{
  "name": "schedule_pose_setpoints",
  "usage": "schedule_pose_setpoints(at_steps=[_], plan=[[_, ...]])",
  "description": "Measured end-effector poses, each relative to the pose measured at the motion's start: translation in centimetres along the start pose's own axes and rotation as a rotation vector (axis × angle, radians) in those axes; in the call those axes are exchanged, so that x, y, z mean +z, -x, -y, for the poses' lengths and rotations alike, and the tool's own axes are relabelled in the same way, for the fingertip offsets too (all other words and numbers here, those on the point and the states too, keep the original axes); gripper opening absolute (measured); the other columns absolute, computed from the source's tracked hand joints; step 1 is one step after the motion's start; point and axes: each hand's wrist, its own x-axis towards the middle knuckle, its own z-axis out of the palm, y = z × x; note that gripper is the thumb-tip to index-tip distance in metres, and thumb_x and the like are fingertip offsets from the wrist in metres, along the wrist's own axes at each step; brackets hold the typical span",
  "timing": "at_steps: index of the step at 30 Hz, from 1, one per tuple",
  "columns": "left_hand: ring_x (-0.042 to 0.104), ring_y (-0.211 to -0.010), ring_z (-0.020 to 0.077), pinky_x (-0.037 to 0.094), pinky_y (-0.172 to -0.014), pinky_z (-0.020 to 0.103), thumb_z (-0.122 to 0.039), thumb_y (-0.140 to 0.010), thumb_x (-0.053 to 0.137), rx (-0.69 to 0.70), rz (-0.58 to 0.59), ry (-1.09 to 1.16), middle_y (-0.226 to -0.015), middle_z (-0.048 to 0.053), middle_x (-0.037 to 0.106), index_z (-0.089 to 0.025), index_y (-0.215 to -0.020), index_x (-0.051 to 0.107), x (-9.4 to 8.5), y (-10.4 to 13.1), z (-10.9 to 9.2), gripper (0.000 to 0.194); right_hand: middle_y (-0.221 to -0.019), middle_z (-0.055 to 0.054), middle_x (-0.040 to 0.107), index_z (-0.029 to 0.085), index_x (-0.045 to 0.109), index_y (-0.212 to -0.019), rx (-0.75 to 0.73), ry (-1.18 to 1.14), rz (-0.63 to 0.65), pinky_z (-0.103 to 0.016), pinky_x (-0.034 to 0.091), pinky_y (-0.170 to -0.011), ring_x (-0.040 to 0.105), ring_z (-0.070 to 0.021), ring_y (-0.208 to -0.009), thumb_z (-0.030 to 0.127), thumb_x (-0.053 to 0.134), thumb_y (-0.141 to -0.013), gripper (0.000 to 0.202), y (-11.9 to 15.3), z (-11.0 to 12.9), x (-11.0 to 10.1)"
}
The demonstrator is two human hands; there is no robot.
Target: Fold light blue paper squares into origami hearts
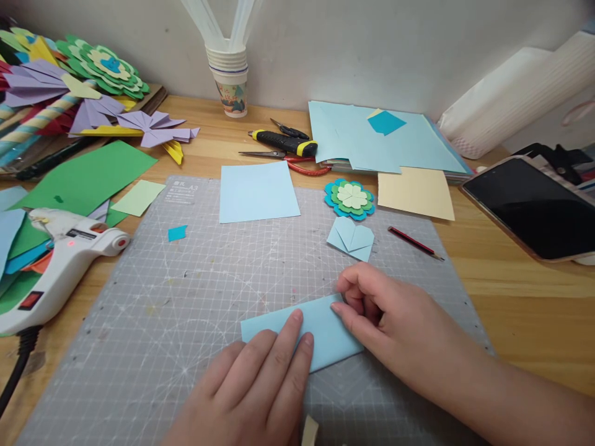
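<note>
A light blue sheet of paper (328,328), folded over into a long strip, lies on the grey cutting mat (153,347). My left hand (260,378) rests on it with outstretched fingers pressing its middle and left part. At the strip's upper right corner is my right hand (385,316), fingers curled and thumb laid on the paper's edge; the fingertips behind are partly hidden. Just beyond the right hand sits a folded light blue paper heart (351,240). Above that is a layered blue and green paper flower (349,199). A flat light blue square (259,193) lies farther up the mat.
On the left stand a white glue gun (65,260) with a cord and a heap of paper flowers (102,68). A utility knife (283,142), scissors (307,166) and paper cups (230,80) are at the back. A pencil (415,242) and phone (534,207) lie right.
</note>
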Motion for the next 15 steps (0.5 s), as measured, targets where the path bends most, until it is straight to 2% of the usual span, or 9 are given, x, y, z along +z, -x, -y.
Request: schedule_pose_setpoints(at_steps=[10,15], plan=[[0.054,-0.100,0.0158,0.037,-0.078,0.033,-0.022,-0.098,0.031,0.013,-0.002,0.014,-0.129,-0.005,0.064,-0.025,-0.118,0.061,-0.06,-0.06,0.12,0.036,-0.058,0.008,0.050,0.024,0.044,-0.083,-0.053,-0.112,-0.033,-0.022,0.034,-0.047,0.048,-0.0104,-0.049,0.009,0.046,-0.081,0.016,-0.05,-0.32,-0.52],[0.055,-0.100,0.0156,0.037,-0.078,0.033,-0.022,-0.099,0.031,0.016,-0.013,0.008,-0.128,-0.004,0.064,-0.025,-0.117,0.061,0.02,-0.06,0.19,0.035,-0.061,0.007,0.054,0.023,0.051,-0.082,-0.113,-0.087,-0.039,-0.022,0.036,-0.049,0.049,-0.0105,-0.052,0.006,0.046,-0.080,0.017,-0.13,-0.36,-0.66]])
